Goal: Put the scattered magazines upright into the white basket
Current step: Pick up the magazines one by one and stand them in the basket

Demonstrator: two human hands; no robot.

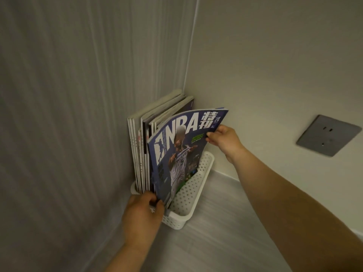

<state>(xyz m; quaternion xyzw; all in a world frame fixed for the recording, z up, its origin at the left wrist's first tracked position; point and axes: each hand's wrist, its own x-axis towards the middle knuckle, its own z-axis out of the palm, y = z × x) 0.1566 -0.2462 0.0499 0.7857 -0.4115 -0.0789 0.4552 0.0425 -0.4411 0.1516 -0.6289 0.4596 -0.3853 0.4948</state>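
The stack (141, 134) stands upright at the left of the basket (188, 197), against the left wall. The left hand (142, 211) has its fingers curled round the near lower corner of the magazine (176, 154). The magazine's lower part is inside the basket, right of the stack, and its bowed top leans right. The right hand (225, 141) pinches the far upper edge with its fingers.

Procedure: seat the lower edge fully. Swing the top left until it lies flat against the stack. Release the upper edge last, because the cover will probably flop otherwise.
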